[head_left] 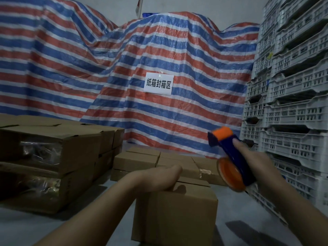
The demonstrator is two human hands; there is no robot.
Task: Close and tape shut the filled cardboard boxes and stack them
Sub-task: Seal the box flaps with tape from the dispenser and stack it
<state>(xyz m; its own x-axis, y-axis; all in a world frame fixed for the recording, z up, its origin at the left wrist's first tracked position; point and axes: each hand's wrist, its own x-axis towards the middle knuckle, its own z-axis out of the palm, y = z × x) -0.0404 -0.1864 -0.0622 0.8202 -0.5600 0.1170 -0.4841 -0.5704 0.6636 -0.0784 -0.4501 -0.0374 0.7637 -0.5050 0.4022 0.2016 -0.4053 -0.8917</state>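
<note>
Left hand (pixel 159 176) lies flat on the box (pixel 174 215), holding the flaps down; right hand (pixel 255 164) grips the tape gun (pixel 230 157). Best start taping over the far edge, pressing firmly.

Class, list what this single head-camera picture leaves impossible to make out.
- Top seam of the near box: hidden under the left hand.
- Tape end on the dispenser, gripped by the right hand: blurred.
- Goods under the striped tarpaulin: covered.
- Stacked boxes at left: cut off by the edge.
</note>
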